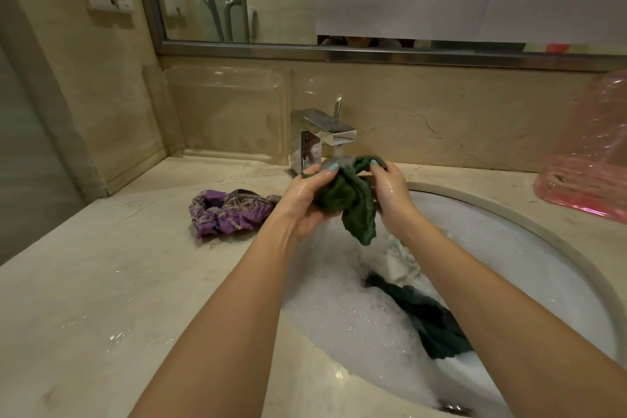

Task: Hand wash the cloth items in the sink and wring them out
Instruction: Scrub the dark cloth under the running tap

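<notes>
Both my hands hold a wet dark green cloth up under the chrome faucet, above the back of the sink. My left hand grips its bunched left part, and my right hand pinches its upper right edge. One end of the cloth hangs down between my wrists. In the foamy water below lie a pale cloth and a second dark green cloth.
A crumpled purple cloth lies on the marble counter left of the sink. A pink translucent plastic tub stands at the right edge. A mirror runs along the wall behind the faucet. The drain shows at the basin's near side.
</notes>
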